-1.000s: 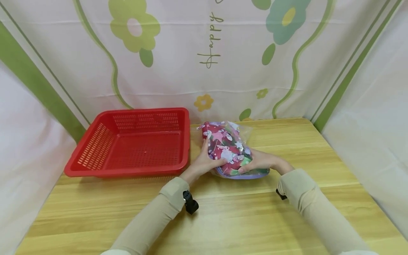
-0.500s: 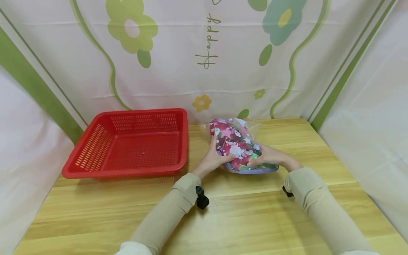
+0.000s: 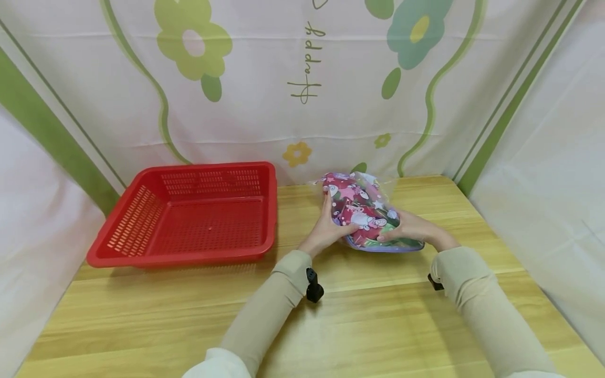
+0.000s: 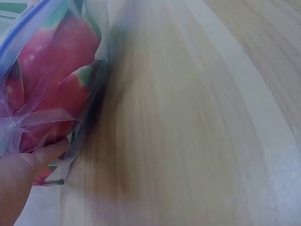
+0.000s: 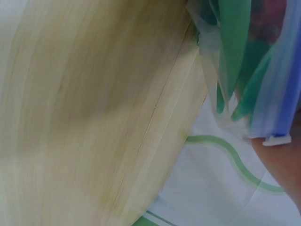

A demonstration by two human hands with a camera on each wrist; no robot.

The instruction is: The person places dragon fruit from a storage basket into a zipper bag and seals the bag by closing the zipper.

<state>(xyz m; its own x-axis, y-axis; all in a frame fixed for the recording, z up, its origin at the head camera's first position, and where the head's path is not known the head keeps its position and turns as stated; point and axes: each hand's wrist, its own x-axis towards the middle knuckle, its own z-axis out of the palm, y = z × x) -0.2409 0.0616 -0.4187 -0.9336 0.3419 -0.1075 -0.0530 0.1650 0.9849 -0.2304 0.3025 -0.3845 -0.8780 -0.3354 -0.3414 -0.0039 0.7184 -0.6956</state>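
A clear printed zip bag (image 3: pixel 364 210) with a purple slider edge is between my hands, toward the back right of the table. Red fruit with green tips, looking like dragon fruit (image 4: pixel 61 70), fills it. My left hand (image 3: pixel 327 231) grips the bag's left side, thumb across the front. On the right side, my right hand (image 3: pixel 416 230) holds it with the thumb in front; its other fingers are hidden behind. The right wrist view shows the white slider (image 5: pixel 277 140) against that hand. Whether the bag touches the table cannot be told.
A red plastic basket (image 3: pixel 271 210) with slotted walls stands on the left of the wooden table (image 3: pixel 359 325). Nothing shows inside it. A white flowered cloth (image 3: pixel 246 105) hangs behind the table, and white cloth flanks both sides.
Both hands have carried the zip bag to the right and slightly toward the back, away from the red basket. Their hold looks the same. The head view has shifted a little.
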